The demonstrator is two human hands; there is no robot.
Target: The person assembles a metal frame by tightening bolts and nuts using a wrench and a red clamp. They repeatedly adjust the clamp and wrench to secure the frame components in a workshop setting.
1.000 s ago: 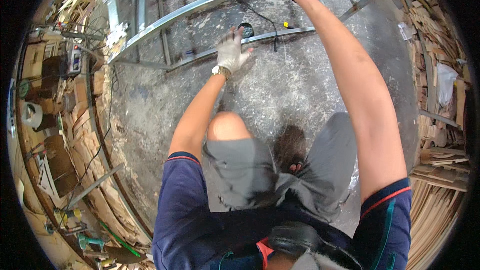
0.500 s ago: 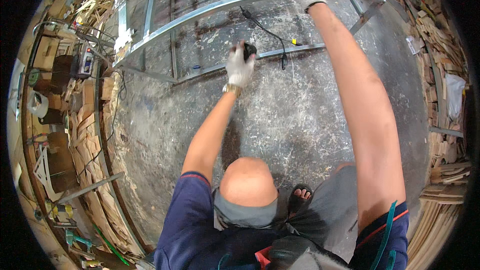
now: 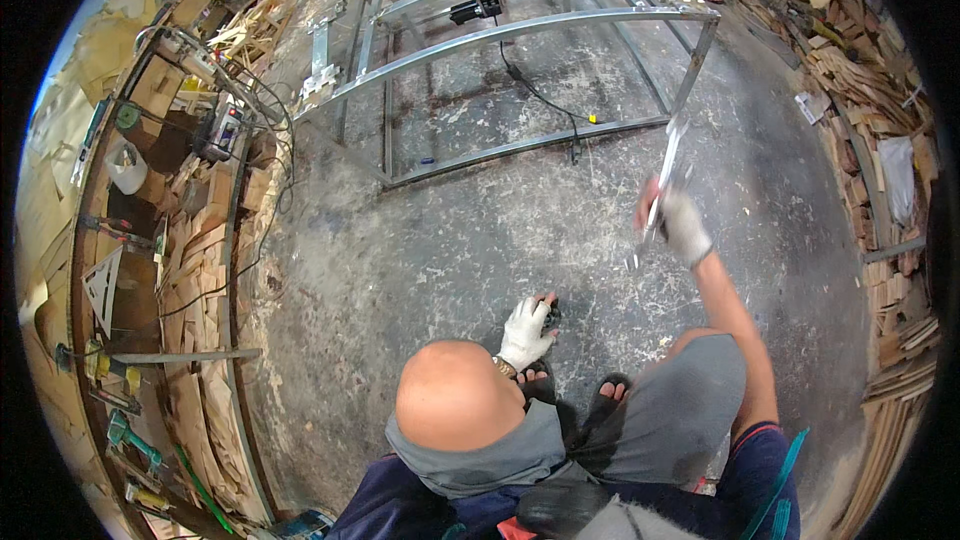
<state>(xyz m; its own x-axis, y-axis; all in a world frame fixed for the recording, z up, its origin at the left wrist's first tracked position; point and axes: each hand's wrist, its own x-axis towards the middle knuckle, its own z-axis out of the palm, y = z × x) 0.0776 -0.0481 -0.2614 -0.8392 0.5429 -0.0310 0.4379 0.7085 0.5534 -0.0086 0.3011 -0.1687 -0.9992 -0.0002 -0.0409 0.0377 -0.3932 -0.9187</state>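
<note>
My right hand (image 3: pixel 686 228), in a white glove with bare fingertips, is closed around a long silver tool (image 3: pixel 655 208). Motion smears the tool; it looks like a wrench, slanting up toward the frame's near right corner. Low in front of my knees, my left hand (image 3: pixel 526 332), gloved the same way, curls over a small black object (image 3: pixel 553 314), mostly hidden by the fingers. A welded metal frame (image 3: pixel 520 153) of square tubing stands ahead of me. Within it sits a black motor-like unit (image 3: pixel 476 8), from which a black cable (image 3: pixel 535 90) runs to the floor.
Wood offcuts (image 3: pixel 195 280) and tools line a rack on the left, with a white set square (image 3: pixel 102 285) and a green-handled tool (image 3: pixel 133 440). More stacked wood (image 3: pixel 850 70) runs along the right. A small blue item (image 3: pixel 428 160) lies by the frame's lower bar.
My right hand has left the frame's top bar and come back toward me, now holding the silver tool. My left hand has drawn back from the lower bar to near my feet.
</note>
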